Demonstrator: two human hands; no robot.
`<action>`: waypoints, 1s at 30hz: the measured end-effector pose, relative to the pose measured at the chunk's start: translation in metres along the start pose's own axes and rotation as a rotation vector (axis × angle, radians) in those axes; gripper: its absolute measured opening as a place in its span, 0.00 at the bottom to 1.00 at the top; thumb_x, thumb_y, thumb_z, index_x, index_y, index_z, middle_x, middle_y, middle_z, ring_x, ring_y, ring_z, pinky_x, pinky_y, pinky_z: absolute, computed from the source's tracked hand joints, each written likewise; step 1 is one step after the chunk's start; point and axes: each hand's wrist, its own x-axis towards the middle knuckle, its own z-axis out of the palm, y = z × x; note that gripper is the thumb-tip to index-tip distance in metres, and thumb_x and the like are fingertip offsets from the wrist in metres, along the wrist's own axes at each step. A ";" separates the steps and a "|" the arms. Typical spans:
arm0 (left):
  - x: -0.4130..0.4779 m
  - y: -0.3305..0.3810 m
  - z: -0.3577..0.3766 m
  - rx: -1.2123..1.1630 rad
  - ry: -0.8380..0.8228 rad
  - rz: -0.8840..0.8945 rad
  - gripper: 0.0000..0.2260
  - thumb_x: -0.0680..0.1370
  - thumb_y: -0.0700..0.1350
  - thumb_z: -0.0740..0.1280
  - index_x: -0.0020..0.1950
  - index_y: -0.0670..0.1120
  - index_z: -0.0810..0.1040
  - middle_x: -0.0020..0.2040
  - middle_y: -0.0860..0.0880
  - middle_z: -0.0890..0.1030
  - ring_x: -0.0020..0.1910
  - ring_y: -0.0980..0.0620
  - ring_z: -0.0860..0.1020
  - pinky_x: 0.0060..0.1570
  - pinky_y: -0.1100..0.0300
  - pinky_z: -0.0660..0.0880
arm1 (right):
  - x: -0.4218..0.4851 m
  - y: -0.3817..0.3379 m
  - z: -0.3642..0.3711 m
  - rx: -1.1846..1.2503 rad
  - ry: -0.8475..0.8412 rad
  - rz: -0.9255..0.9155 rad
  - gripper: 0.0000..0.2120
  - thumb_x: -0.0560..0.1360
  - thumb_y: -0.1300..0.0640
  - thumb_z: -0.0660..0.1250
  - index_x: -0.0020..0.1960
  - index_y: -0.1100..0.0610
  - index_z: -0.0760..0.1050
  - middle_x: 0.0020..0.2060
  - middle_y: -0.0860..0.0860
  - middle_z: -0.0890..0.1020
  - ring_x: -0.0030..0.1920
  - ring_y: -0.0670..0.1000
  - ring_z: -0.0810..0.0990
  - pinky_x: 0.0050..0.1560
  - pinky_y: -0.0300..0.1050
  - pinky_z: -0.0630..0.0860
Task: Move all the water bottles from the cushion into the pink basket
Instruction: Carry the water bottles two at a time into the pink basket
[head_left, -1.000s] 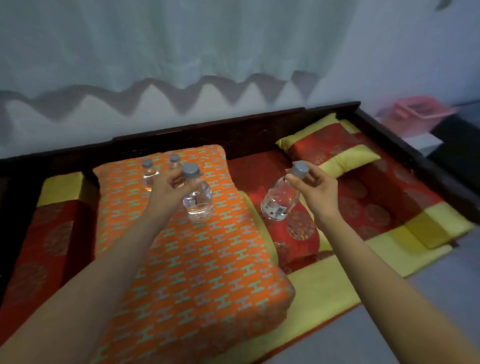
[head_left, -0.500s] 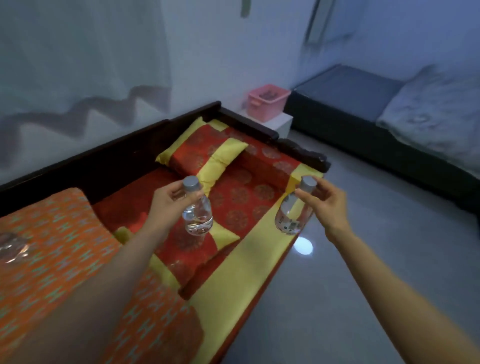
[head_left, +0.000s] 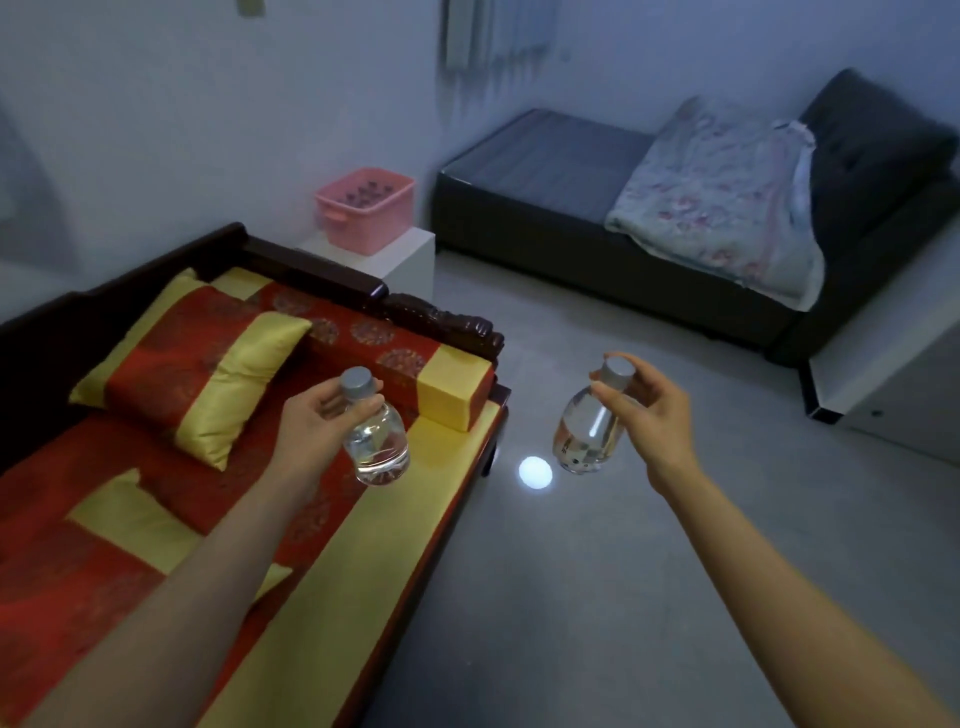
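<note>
My left hand (head_left: 317, 421) grips a small clear water bottle (head_left: 378, 447) with a grey cap by its neck, held over the red and yellow bench seat. My right hand (head_left: 652, 410) pinches the neck of a second clear bottle (head_left: 582, 439), which hangs above the grey floor. The pink basket (head_left: 371, 218) stands on a white block (head_left: 410, 262) at the far end of the bench, well ahead of both hands. Dark shapes show inside it. The orange cushion is out of view.
A dark wooden bench with red and yellow cushions (head_left: 197, 358) fills the left. Its carved armrest (head_left: 441, 325) lies between my hands and the basket. A dark sofa (head_left: 597, 208) with a pale blanket stands at the back right. Grey floor (head_left: 597, 597) spreads out on the right.
My view has swung right, away from the orange cushion. Both hands carried their bottles toward the basket end of the bench; the basket now looks nearer.
</note>
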 end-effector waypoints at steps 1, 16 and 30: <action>0.015 -0.001 0.013 0.002 -0.009 -0.001 0.18 0.65 0.47 0.76 0.54 0.46 0.83 0.51 0.50 0.85 0.52 0.52 0.83 0.51 0.57 0.77 | 0.014 0.006 -0.007 0.004 0.017 0.007 0.18 0.72 0.63 0.71 0.62 0.56 0.77 0.53 0.53 0.83 0.56 0.51 0.80 0.61 0.52 0.75; 0.306 -0.023 0.177 0.002 -0.170 0.031 0.12 0.66 0.50 0.75 0.49 0.56 0.84 0.51 0.53 0.86 0.53 0.53 0.83 0.54 0.57 0.77 | 0.297 0.074 -0.050 0.047 0.097 0.039 0.17 0.72 0.65 0.72 0.59 0.56 0.78 0.49 0.51 0.85 0.49 0.42 0.83 0.52 0.35 0.77; 0.563 -0.043 0.314 -0.034 -0.027 -0.004 0.10 0.71 0.39 0.74 0.51 0.47 0.83 0.47 0.54 0.86 0.48 0.56 0.83 0.45 0.68 0.78 | 0.611 0.116 -0.061 0.114 0.010 0.003 0.18 0.70 0.69 0.72 0.59 0.62 0.77 0.52 0.58 0.84 0.50 0.45 0.84 0.52 0.38 0.79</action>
